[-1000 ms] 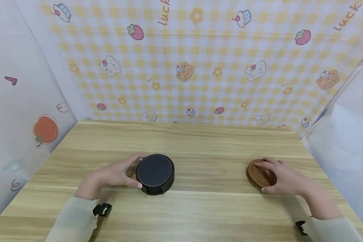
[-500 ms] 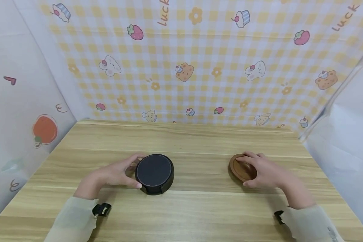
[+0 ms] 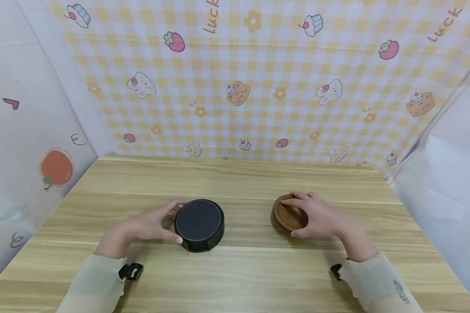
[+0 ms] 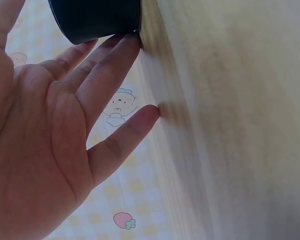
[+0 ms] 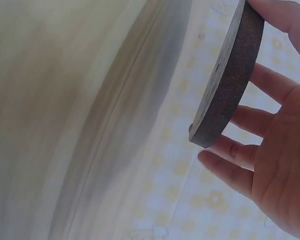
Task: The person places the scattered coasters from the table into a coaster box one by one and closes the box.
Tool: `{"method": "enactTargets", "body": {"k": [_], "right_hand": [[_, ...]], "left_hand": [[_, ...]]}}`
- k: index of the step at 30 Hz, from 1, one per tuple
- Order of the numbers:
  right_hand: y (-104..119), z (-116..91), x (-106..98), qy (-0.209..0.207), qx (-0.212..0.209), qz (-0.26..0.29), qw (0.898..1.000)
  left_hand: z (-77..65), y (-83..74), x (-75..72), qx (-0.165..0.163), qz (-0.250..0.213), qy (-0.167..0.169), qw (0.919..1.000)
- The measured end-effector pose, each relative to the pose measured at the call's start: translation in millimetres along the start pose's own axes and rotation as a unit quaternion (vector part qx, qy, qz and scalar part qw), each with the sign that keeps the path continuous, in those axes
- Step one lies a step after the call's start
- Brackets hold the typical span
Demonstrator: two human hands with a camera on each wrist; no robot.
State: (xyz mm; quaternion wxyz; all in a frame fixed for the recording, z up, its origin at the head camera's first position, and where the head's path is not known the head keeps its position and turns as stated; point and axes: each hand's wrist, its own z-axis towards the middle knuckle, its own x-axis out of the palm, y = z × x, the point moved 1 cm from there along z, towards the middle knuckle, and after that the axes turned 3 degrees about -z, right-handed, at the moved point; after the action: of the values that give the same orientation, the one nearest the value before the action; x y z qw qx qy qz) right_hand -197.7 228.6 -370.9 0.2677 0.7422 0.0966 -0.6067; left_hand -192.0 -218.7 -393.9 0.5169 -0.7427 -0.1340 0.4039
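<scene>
A round black coaster set (image 3: 199,221) in its low holder, with a stitched top, stands on the wooden table left of centre. My left hand (image 3: 150,224) grips its left side, thumb at the front and index finger at the back. The left wrist view shows other fingertips (image 4: 132,40) reaching the base of the black holder (image 4: 97,20). To the right, my right hand (image 3: 319,215) pinches a round brown wooden coaster (image 3: 287,214) with a raised rim. It is held just above the table, tilted; its edge (image 5: 230,80) and greyish underside show in the right wrist view.
The light wooden table (image 3: 235,278) extends around both hands. Behind it hangs a yellow checked cloth (image 3: 219,65) with cartoon prints. White sheets close off the left (image 3: 27,130) and right (image 3: 450,182) sides. Bare tabletop lies between the two round things.
My right hand has carried the brown coaster left, towards the black coaster set. The left hand and the black set have stayed in place.
</scene>
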Motion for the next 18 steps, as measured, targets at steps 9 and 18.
{"method": "enactTargets", "body": {"k": [9, 18], "right_hand": [[25.7, 16.3, 4.5, -0.019, -0.029, 0.001, 0.999], [55.5, 36.9, 3.9, -0.016, -0.082, 0.004, 0.997]], "left_hand": [[1.0, -0.1, 0.0, -0.003, -0.003, 0.0, 1.0], [0.4, -1.5, 0.2, -0.009, 0.002, -0.004, 0.9999]]}}
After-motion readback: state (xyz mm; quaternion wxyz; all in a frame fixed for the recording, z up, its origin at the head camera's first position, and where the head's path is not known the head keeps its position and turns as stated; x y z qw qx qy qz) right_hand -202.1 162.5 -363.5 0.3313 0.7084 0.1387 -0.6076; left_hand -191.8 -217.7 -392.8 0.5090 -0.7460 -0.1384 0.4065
